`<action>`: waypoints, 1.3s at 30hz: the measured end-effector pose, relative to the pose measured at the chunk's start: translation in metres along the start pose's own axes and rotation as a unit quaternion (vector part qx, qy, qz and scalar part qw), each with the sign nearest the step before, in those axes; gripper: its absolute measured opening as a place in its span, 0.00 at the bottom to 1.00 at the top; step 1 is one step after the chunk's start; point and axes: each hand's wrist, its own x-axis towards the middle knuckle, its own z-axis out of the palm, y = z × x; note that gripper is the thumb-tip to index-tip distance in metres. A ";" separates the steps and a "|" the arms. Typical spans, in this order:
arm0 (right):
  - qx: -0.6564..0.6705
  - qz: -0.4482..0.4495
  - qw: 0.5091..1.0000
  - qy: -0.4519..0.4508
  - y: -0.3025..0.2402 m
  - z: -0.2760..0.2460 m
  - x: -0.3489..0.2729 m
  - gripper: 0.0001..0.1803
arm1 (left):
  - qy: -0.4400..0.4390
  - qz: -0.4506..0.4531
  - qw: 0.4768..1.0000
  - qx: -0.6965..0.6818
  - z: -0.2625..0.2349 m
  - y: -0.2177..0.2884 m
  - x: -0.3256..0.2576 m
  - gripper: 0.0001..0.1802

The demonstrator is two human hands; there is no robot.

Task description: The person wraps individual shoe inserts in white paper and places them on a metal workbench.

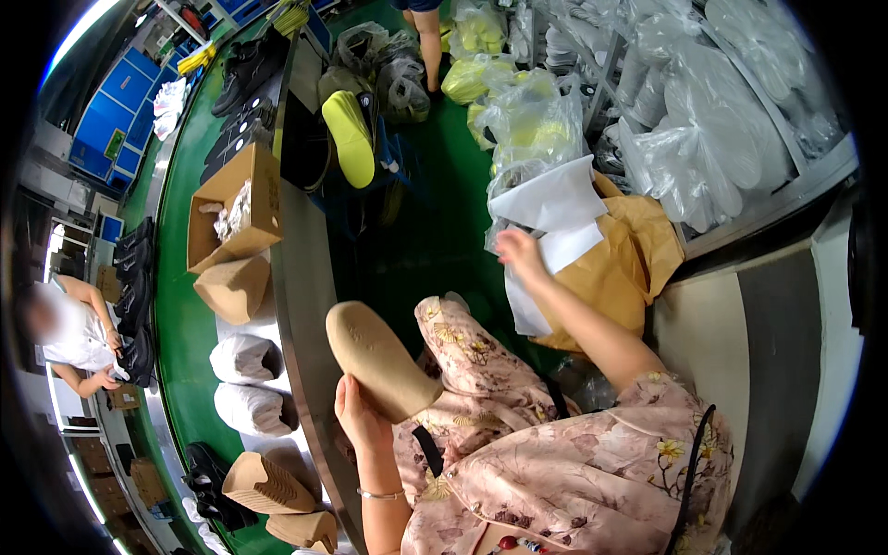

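A tan shoe-shaped form, apparently moulded paper pulp, tilts up above my lap. My left hand grips its lower left edge, the fingers behind it and a bangle on the wrist. Stretched out ahead and to the right, my right hand has its fingers curled at the edge of the white paper sheets; the fingertips are small and slightly blurred. Those sheets lie on a crumpled brown paper bag.
Left of me, a metal ledge bears tan forms, white-wrapped forms and a cardboard box. Beyond runs a green conveyor; a person handles black shoes there. Yellow-green soles and bagged grey soles stand ahead.
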 end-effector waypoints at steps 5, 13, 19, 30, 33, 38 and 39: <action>-0.488 -0.025 0.839 0.241 0.044 -0.075 0.101 0.18 | 0.029 -0.026 0.998 0.039 0.005 -0.008 0.009 0.09; -0.772 -0.090 0.628 -0.034 0.030 -0.093 0.174 0.20 | 0.062 -0.101 0.992 0.040 0.017 -0.028 0.027 0.06; -0.739 -0.265 0.619 -0.027 -0.023 -0.060 0.110 0.06 | 0.067 -0.009 0.985 0.157 0.030 -0.031 0.023 0.26; -0.384 -0.608 0.659 -0.220 -0.108 0.144 -0.144 0.05 | 0.031 -0.035 0.984 -0.174 0.029 -0.013 0.030 0.32; -0.376 -0.641 0.610 -0.274 -0.101 0.146 -0.179 0.06 | -0.064 -0.013 0.984 -0.166 0.008 0.026 -0.001 0.38; -0.325 -0.621 0.594 -0.395 -0.123 0.150 -0.202 0.08 | 0.000 0.110 0.993 0.048 -0.040 0.022 -0.021 0.13; -0.303 -0.597 0.608 -0.428 -0.136 0.150 -0.206 0.08 | -0.013 0.127 0.992 0.019 -0.047 0.021 -0.024 0.13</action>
